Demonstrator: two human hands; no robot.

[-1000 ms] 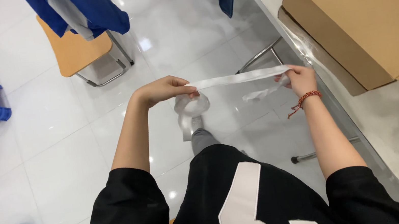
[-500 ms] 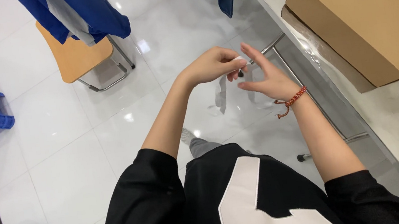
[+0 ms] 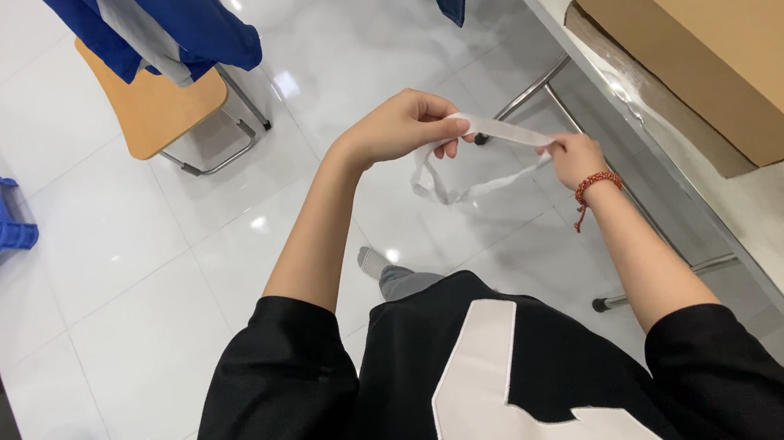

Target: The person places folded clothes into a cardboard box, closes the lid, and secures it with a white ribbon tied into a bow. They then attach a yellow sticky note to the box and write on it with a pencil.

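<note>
The tape strip (image 3: pixel 511 131) runs across the middle of the frame, sloping down to the right. Our left hand (image 3: pixel 405 127) pinches its upper-left end; our right hand (image 3: pixel 578 157) pinches the lower-right end, with a loose loop sagging below between them.

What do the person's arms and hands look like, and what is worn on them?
Both arms are bare below short black sleeves. The right wrist carries a red cord bracelet with a small dangling end. The left hand and right hand wear no gloves; no rings are visible.
</note>
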